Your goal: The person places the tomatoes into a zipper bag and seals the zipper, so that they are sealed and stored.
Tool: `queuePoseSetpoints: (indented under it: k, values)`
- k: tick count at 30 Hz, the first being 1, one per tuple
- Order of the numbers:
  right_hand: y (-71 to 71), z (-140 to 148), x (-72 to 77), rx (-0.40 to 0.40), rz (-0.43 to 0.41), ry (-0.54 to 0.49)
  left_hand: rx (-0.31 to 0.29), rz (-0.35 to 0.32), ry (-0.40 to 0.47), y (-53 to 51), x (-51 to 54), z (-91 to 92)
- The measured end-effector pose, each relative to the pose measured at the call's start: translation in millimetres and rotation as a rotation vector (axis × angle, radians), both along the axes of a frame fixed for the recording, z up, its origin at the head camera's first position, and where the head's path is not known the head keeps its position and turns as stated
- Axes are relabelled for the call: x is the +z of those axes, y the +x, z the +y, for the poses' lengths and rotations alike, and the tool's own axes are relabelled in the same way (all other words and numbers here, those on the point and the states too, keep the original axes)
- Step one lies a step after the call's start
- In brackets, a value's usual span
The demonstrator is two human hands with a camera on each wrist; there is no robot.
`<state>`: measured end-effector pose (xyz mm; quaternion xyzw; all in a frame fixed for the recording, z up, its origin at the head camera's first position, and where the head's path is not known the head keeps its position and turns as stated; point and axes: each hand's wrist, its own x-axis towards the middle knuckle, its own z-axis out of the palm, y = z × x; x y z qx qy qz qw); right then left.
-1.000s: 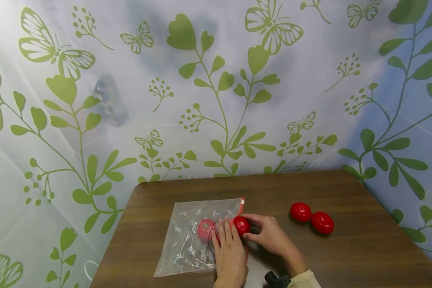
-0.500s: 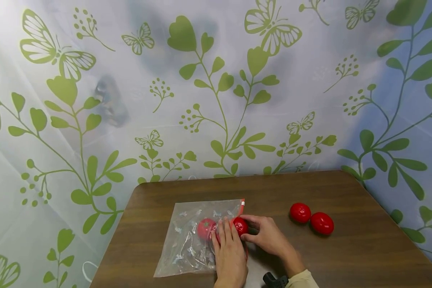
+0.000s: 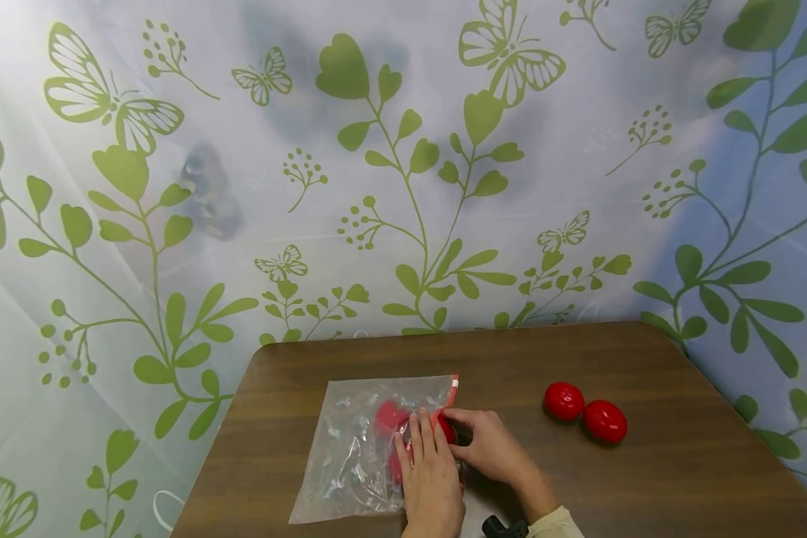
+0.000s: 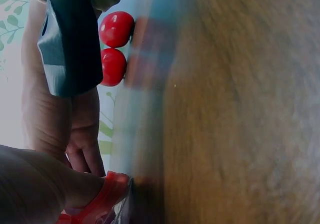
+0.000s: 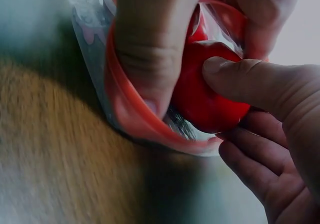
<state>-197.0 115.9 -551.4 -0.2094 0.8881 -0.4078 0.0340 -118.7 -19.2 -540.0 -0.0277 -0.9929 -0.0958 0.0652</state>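
Observation:
A clear zip bag point(image 3: 336, 463) with a red zip edge point(image 3: 453, 390) lies flat on the table, its mouth to the right. My left hand point(image 3: 433, 478) holds the mouth, fingers straight over the upper film; in the right wrist view its thumb point(image 5: 150, 64) reaches inside the red rim. My right hand point(image 3: 496, 452) grips a shiny red tomato point(image 5: 205, 104) at the mouth, the tomato partly inside. Red tomatoes show through the film, one point(image 3: 390, 415) left of my left fingers; my hand partly hides what lies there.
Two more red tomatoes, one point(image 3: 564, 401) touching another point(image 3: 605, 421), lie on the brown wooden table point(image 3: 672, 478) to the right. Behind the table hangs a curtain point(image 3: 403, 187) with green leaves and butterflies.
My right hand has moved left, taking the tomato further into the bag's mouth. Inside the bag, the tomato has shifted up and another red patch shows below. The left hand stays put.

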Motion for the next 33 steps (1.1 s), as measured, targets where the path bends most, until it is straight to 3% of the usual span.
queuePoseSetpoints:
  k: [10, 20, 29, 33]
  values:
    - [-0.3, -6, -3.1, 0.003, 0.041, 0.014, 0.004, 0.016, 0.009, -1.4, -1.2, -1.3]
    - [-1.3, 2, -1.3, 0.011, -0.018, -0.011, 0.001, 0.020, -0.019, -1.7, 0.4, -0.9]
    - [-0.5, -10, -7.4, -0.035, 0.154, 0.002, -0.003, 0.084, -0.044, 0.6, -1.3, -1.2]
    - [-0.6, -15, -7.9, -0.031, 0.186, 0.004, 0.000, 0.102, -0.043, 0.4, -2.5, -1.1]
